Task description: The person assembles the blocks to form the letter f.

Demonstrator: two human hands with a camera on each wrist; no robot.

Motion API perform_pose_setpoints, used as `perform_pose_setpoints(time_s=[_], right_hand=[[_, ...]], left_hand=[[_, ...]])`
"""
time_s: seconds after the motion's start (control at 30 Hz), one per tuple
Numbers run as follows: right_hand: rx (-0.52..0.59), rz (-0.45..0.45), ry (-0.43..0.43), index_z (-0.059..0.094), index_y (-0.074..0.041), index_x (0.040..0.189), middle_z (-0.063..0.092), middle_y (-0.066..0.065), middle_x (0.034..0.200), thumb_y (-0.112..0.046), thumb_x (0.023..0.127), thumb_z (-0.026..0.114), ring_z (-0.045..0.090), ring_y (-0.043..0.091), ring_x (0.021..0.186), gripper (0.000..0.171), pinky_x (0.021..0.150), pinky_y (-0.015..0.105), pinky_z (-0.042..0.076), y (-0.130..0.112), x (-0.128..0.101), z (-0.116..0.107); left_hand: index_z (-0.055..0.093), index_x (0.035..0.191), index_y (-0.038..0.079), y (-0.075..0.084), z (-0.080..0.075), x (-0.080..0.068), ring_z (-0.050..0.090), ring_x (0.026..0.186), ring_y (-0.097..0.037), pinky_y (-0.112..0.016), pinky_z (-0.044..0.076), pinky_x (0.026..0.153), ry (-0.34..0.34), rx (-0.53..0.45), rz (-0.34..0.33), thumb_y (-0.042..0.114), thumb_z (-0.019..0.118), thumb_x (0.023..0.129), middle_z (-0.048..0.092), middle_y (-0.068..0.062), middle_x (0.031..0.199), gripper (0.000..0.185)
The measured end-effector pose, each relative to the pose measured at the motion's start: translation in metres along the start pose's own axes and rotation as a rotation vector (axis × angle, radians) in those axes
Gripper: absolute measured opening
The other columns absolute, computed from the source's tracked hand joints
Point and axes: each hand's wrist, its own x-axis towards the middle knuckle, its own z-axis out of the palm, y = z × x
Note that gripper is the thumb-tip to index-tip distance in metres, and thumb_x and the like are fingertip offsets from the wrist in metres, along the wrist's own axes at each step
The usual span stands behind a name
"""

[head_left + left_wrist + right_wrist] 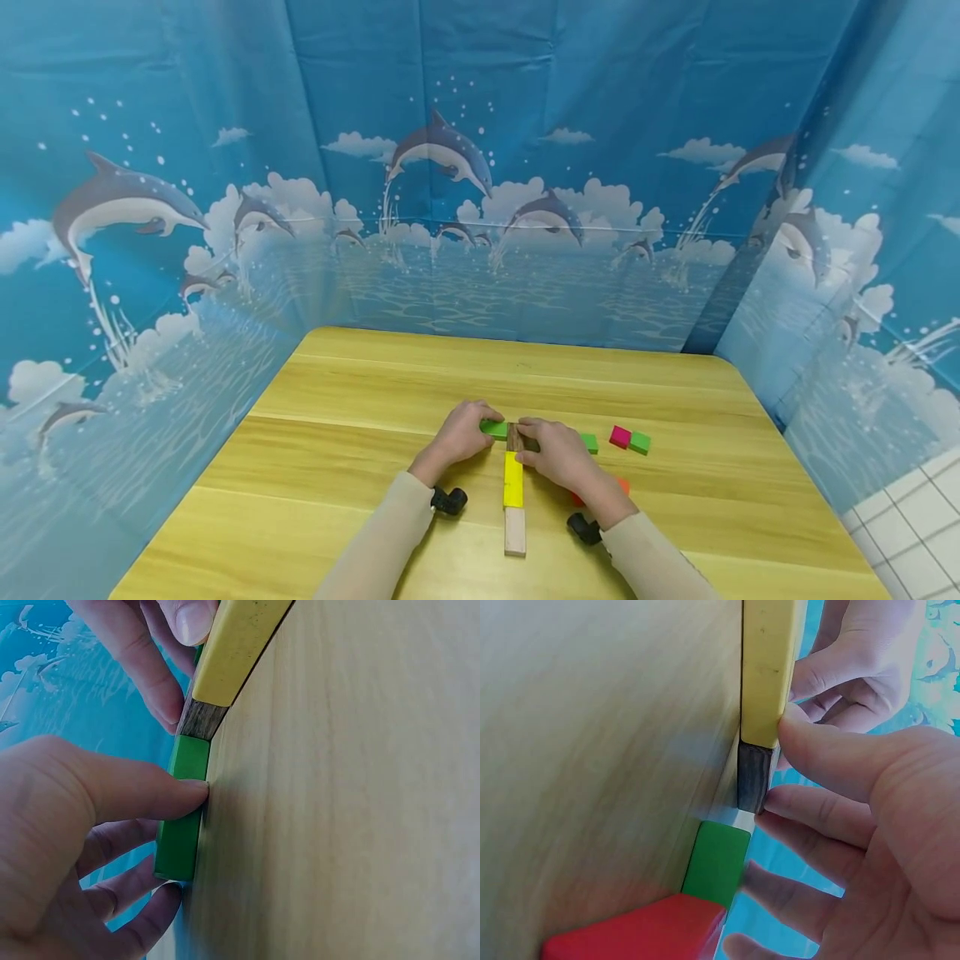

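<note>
Pinching a green block (493, 428) with the left hand (459, 433), at 9 o'clock of a dark block (513, 437) gripped by the right hand (557, 454). Already lined toward 6 o'clock: yellow block (513, 479), pale block (514, 531). Left loose on the worktop (337, 433): pink block (619, 436), another green block (640, 442).

A staged recording booth: dolphin-print blue backdrop sheets (480, 167) wall in a bare wooden table (375, 383).

- Left hand (461, 435): fingers curled downward, thumb extended, forearm in a beige sleeve.
- Right hand (553, 451): just beside the left hand, fingers curled, thumb pressing forward.
</note>
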Motion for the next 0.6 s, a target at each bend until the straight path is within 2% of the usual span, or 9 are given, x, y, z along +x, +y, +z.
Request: perform_pose_setpoints(time_s=[0.23,0.37,0.5,0.6], right_hand=[[0.022,-0.008,-0.007,0.066,-0.008,0.135,0.059,0.007,0.141,-0.029,0.089,0.080,0.059,0.034,0.124,0.053,0.098,0.052,0.049,0.002,0.000,0.000],[0.074,-0.004,-0.019,0.064,-0.006,0.137,0.057,0.010,0.144,-0.028,0.091,0.078,0.056,0.037,0.127,0.053,0.100,0.054,0.047,0.003,-0.001,-0.003],[0.137,-0.006,-0.008,0.061,-0.004,0.139,0.054,0.013,0.146,-0.027,0.093,0.076,0.053,0.038,0.130,0.053,0.101,0.056,0.046,0.004,-0.002,-0.009],[0.156,-0.023,0.013,0.062,-0.006,0.138,0.055,0.014,0.144,-0.027,0.093,0.075,0.056,0.037,0.126,0.051,0.099,0.055,0.048,0.005,-0.002,-0.013]], left_hand=[[0.075,0.121,0.013,-0.001,0.001,0.001,0.059,0.106,-0.023,-0.035,0.051,0.088,-0.007,-0.003,-0.006,0.006,0.079,0.085,0.068,-0.001,0.117,0.036],[0.074,0.123,0.014,-0.002,0.001,0.000,0.058,0.109,-0.023,-0.036,0.051,0.089,-0.019,-0.009,-0.003,0.008,0.079,0.085,0.067,0.000,0.119,0.039],[0.071,0.128,0.015,0.000,-0.002,-0.006,0.058,0.116,-0.025,-0.042,0.050,0.095,-0.033,0.006,0.012,0.014,0.078,0.089,0.064,-0.001,0.125,0.040],[0.067,0.133,0.015,0.005,-0.006,-0.014,0.055,0.125,-0.026,-0.045,0.047,0.101,-0.049,0.020,0.026,0.021,0.074,0.094,0.060,-0.003,0.134,0.040]])
